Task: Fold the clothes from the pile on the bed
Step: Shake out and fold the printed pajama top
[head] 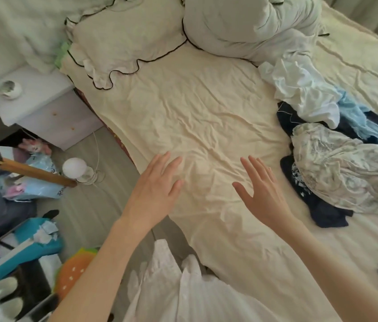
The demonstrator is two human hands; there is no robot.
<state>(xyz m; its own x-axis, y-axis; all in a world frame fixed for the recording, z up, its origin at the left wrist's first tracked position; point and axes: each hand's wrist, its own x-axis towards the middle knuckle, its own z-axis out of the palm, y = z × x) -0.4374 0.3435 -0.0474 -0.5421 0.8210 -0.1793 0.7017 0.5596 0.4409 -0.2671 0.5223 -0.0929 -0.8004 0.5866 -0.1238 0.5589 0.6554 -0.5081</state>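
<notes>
Both hands were empty: left hand [157,189] and right hand [261,191] spread flat, fingers straight and fanned, palms down over the cream sheet [195,117] near the front edge of the bed; contact with the sheet couldn't be confirmed. Read this as the prep step, smoothing or clearing a folding area, with no garment picked yet. The pile [332,145] sat on the right side of the bed, well apart from the left hand and near the right one. It ran as a strip from far to near, long axis roughly along the bed's length, tilted slightly toward near-right. Far end: a crumpled white garment [299,89]; behind it a light blue one [359,117]; near end: a white floral-print piece [346,163] lying on top of dark navy clothes [322,210]. None were laid out, so individual garment orientation couldn't be told. Next move likely called for the right hand to reach right, pinch one top-layer item, probably the floral piece or the white one, and drag it onto the bare middle of the sheet without pulling the navy items tangled under it. Pillow [125,40] and bundled duvet [253,22] sat at the far end, out of the way.
</notes>
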